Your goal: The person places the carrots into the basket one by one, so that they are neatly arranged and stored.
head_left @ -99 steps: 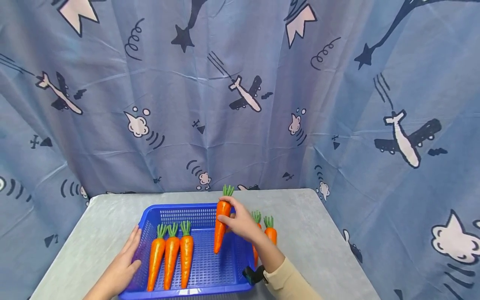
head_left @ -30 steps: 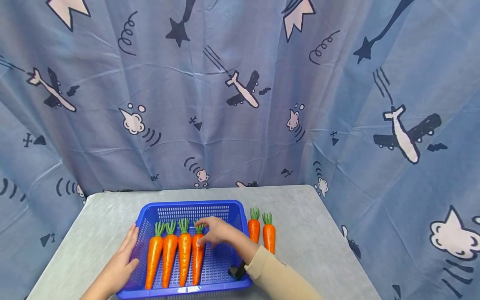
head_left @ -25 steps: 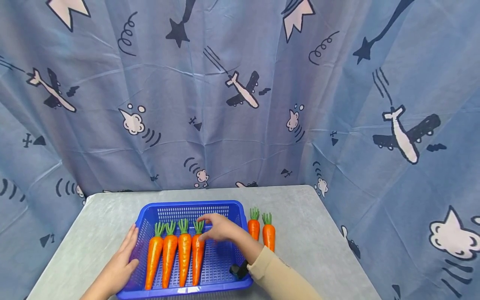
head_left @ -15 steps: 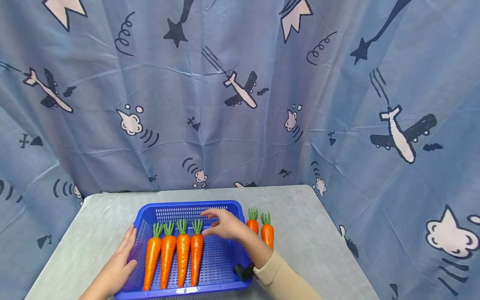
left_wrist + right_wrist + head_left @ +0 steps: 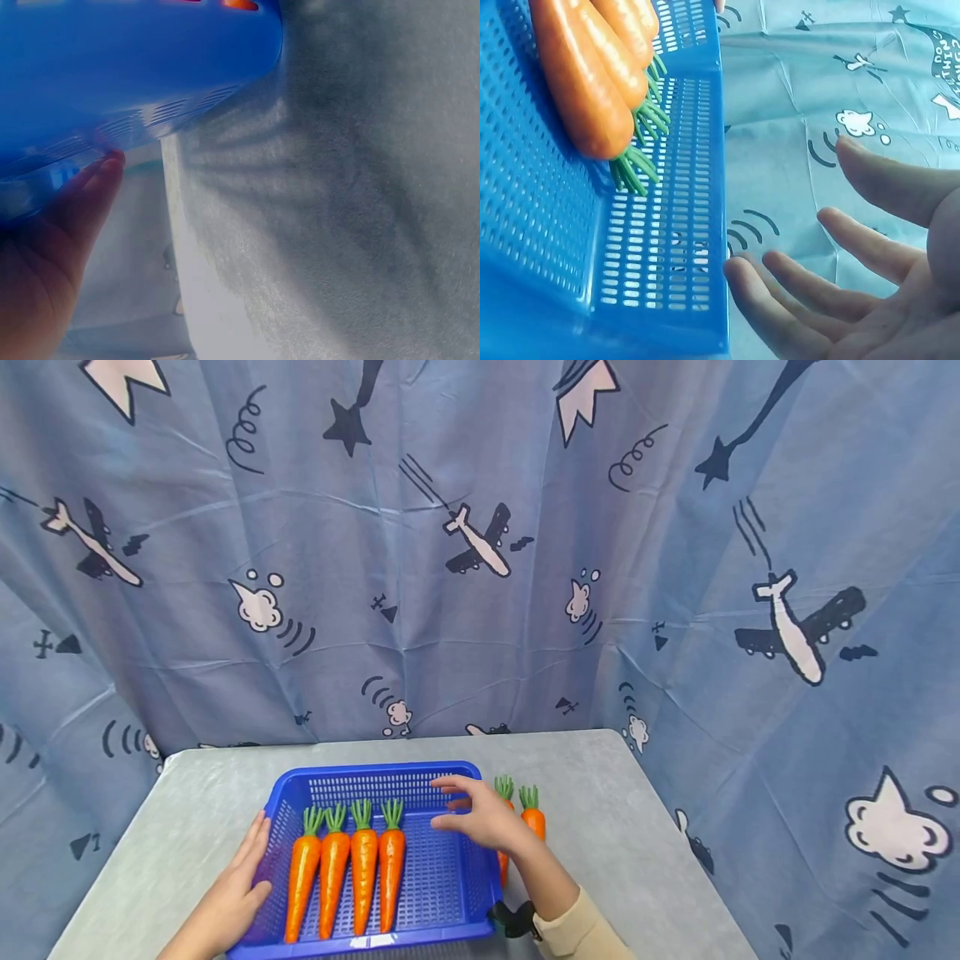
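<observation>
Several orange carrots with green tops lie side by side in the left and middle of a blue plastic basket [image 5: 438,885]; the rightmost carrot [image 5: 392,877] is nearest the bare right part. My left hand [image 5: 232,897] rests against the basket's left side, fingers straight along the rim. Over the basket's right side hovers my right hand [image 5: 483,814], fingers spread, holding nothing; the right wrist view shows its fingers [image 5: 817,292] beside the basket wall. Outside the basket on the right, two more carrots lie on the table, one carrot [image 5: 533,821] partly covered by my right arm, the other carrot [image 5: 503,867] largely hidden.
A grey-white table [image 5: 607,827] carries the basket, with its surface extending to the right and left. A blue curtain [image 5: 337,543] printed with planes hangs behind and on both sides. A black wrist strap device [image 5: 513,918] sits by the basket's right rim.
My right hand set a carrot down beside the others in the basket, released it, then moved right toward the basket's right rim. My left hand stays at the left side.
</observation>
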A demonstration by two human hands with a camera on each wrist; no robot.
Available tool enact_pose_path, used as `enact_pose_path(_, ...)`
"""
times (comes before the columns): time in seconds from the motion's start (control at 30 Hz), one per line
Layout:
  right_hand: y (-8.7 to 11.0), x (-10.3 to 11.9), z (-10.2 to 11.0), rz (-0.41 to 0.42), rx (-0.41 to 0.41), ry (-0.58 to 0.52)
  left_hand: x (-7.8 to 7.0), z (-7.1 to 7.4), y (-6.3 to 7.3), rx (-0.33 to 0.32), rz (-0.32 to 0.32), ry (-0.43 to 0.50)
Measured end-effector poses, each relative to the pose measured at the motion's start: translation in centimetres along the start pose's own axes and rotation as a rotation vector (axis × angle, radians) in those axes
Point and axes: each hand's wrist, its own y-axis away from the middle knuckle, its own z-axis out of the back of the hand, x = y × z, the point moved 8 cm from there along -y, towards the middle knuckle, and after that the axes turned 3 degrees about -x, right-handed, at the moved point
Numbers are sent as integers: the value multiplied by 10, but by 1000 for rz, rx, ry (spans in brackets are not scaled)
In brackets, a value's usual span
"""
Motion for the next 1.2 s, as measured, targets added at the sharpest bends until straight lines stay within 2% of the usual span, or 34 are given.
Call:
enact_pose_path(0.1, 3, -3, 5, 4, -26, -10, 0, 2, 0, -16, -15, -4)
enact_pose_path(0.2, 7, -7, 11, 1, -44, -20, 4, 1, -1, 22, 27, 1)
enact_pose_path(0.3, 13, -11, 18, -10, -65, -25, 5, 0, -1, 35, 43, 7)
enact_pose_path(0.5, 24, -26, 45, -62, -181, -32, 1, -1, 0, 13, 8, 18)
enact_pose_path(0.6, 27, -32, 59, -73, -233, -35, 1, -1, -1, 21, 34, 21)
enact_pose_path(0.7, 29, -36, 72, -81, -265, -38, 1, 0, -1, 13, 37, 11)
enact_pose_path(0.8, 31, -42, 81, -93, -291, -40, 0, 0, -2, -4, 12, 3)
enact_pose_path(0.93, 33, -54, 89, -103, -306, -16, -2, 1, -1, -23, -12, 6)
enact_pose_path(1.2, 35, -87, 99, -148, -406, -4, 0, 1, -1, -1, 15, 11)
